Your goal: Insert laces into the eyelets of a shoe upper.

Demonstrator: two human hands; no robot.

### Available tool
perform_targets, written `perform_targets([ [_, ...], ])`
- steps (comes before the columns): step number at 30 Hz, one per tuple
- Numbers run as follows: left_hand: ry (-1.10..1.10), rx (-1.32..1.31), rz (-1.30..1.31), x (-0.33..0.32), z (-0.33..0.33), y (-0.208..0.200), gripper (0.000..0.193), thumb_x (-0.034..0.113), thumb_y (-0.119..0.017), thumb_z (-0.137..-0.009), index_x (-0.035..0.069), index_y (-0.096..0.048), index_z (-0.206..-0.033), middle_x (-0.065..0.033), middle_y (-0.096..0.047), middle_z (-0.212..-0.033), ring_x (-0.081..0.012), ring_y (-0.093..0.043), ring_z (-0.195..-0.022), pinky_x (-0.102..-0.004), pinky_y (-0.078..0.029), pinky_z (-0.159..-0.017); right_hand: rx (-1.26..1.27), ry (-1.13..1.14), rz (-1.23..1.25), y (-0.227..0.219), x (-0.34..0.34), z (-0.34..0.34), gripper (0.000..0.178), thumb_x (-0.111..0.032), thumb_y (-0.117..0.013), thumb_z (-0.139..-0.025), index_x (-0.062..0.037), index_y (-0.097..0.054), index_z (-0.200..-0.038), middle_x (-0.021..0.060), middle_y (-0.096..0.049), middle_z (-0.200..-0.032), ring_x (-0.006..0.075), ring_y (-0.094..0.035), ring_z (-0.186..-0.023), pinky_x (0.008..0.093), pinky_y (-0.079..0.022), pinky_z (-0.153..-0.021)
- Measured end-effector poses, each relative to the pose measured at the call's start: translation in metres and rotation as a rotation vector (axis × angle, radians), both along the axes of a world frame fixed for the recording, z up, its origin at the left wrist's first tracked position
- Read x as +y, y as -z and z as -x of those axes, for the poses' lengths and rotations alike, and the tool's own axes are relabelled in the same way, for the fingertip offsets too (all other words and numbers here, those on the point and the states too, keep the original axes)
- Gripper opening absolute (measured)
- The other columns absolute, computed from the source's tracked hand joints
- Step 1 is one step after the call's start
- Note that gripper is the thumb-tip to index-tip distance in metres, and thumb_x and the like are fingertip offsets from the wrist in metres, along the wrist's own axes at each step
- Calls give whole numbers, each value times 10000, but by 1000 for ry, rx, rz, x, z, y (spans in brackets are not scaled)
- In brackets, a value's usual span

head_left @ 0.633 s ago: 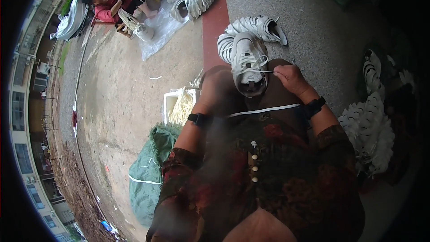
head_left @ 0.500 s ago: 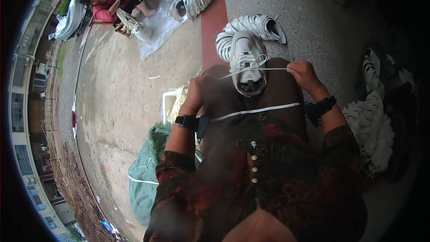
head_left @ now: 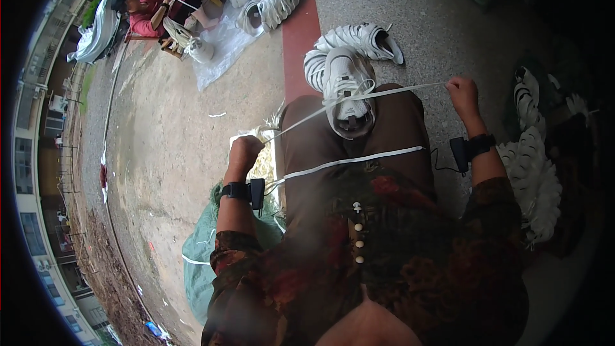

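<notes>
A white lace-up sneaker (head_left: 348,80) rests between my knees, its opening toward me. A white shoelace (head_left: 400,90) crosses the shoe and stretches out to both sides. My left hand (head_left: 245,154), closed on one end, is beside my left thigh, low and near the box of laces. My right hand (head_left: 465,96) grips the other end, held out past my right knee. The shoe touches neither hand. Another white strip (head_left: 352,160) lies across my lap, near my waist.
Stacked white shoe uppers (head_left: 352,38) lie just beyond the shoe, with more uppers (head_left: 538,179) at right. A white box (head_left: 277,154) of pale laces and a green sack (head_left: 202,250) stand at left. Far left, a seated co-worker (head_left: 150,16) is near a plastic sheet (head_left: 221,57).
My hands have pulled apart: the left moved left and toward me, the right moved right and slightly away. The lace now spans much wider across the shoe.
</notes>
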State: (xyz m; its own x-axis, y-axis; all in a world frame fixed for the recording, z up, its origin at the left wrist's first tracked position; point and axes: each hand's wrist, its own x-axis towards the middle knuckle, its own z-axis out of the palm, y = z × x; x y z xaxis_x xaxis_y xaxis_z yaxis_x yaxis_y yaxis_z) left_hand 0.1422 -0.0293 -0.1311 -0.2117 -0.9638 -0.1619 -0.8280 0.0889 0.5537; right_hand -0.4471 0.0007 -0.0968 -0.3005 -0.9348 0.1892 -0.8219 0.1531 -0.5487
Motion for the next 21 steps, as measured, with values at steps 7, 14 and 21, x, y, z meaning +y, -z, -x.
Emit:
perform_targets([
  [7,-100,1096,-744,0,104,-31,95,135,-624,-849,46,-629,-883,-29,-621,-696,-64,-524,-557,-189,-402,-515,-1249,-340,-423,6,-16,-132,68,-20,-610,-803,-18,-572,-746,72,-633,-745,98,-571,-603,198,-454,-562],
  [14,23,990,-540,-22,169,-44,73,103,-624,-838,41,-631,-801,-2,-616,-707,-72,-549,-599,-223,-447,-552,-1006,-255,24,32,-28,-169,45,8,-613,-793,-2,-618,-749,24,-649,-844,72,-571,-777,216,-435,-723],
  [21,-110,1157,-547,-19,173,-45,80,74,-655,-830,68,-597,-776,21,-585,-708,-68,-526,-631,-202,-427,-586,-232,-232,170,17,-24,-181,89,14,-617,-702,-7,-537,-668,150,-612,-776,298,-588,-711,351,-460,-626],
])
